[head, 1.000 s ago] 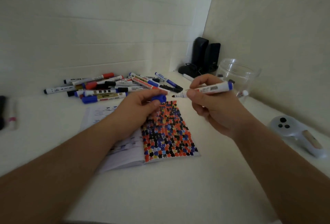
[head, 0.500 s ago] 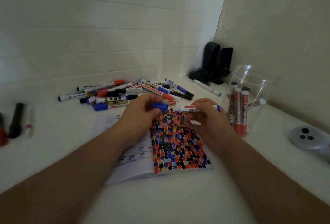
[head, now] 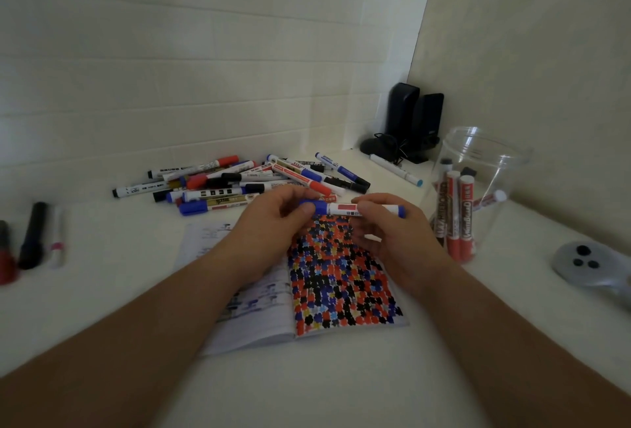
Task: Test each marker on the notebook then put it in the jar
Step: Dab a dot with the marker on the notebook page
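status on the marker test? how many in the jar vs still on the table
Done: a few markers, at least four, stand in the clear jar, and the notebook page is covered with test dots. In hand: the left hand holds the blue cap on a blue marker whose barrel the right hand grips; it looks capped and jar-bound. Left: the pile of markers behind the notebook, well over a dozen.
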